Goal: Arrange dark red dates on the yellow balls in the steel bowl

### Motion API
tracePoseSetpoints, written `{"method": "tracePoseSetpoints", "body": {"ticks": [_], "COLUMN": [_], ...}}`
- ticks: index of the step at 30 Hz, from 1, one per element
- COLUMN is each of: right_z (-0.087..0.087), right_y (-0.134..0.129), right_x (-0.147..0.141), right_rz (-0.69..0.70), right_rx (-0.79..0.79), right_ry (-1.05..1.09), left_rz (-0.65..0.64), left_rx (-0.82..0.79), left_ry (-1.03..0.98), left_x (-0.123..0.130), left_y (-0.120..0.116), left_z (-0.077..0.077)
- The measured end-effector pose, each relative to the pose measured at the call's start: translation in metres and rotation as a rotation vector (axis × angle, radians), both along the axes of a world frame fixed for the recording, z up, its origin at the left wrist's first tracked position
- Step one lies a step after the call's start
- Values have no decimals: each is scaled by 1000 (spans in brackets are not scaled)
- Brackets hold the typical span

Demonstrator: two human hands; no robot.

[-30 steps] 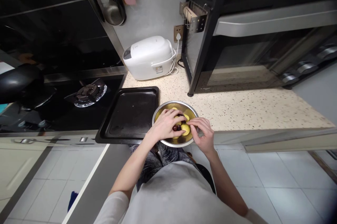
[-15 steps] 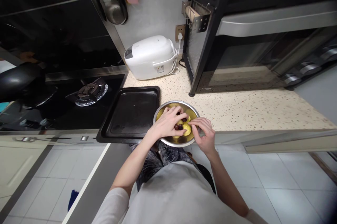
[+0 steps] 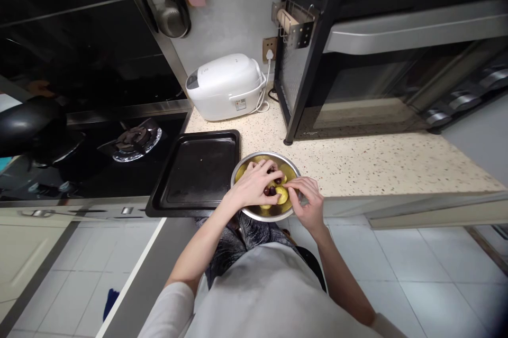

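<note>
Speckled countertop (image 3: 381,166), with a black tray (image 3: 198,169) parked at its front left corner and a white rice cooker (image 3: 222,87) set toward the back left one. A metal bowl (image 3: 266,218) is placed at the front edge, just right of the tray. It's reached into by the left hand (image 3: 252,187), fingers curled and spread, and the right hand (image 3: 310,203), fingertips bunched nearly together; whether anything's gripped can't be told. Yellow pieces (image 3: 282,197) and smaller dark round bits (image 3: 272,190) are held in the bowl.
</note>
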State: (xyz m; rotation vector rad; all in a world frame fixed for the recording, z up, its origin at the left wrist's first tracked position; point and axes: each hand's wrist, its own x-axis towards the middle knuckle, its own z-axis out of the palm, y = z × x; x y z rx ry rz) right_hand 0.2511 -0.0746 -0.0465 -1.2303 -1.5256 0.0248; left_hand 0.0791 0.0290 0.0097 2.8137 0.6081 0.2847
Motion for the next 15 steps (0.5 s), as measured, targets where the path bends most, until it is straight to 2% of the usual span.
{"method": "tracePoseSetpoints", "body": {"ticks": [8,15], "right_z": [8,19], "right_y": [-2,-4], "right_x": [-2,-14], "right_rz": [14,100], "right_rx": [-40,-125], "right_ry": [-20,111], "left_rz": [-32,-56], "left_rx": [-67,-203], "left_ry": [-102,-253], "left_x": [-1,-1], "left_y": [-2,-1], "left_z": [0,1]}}
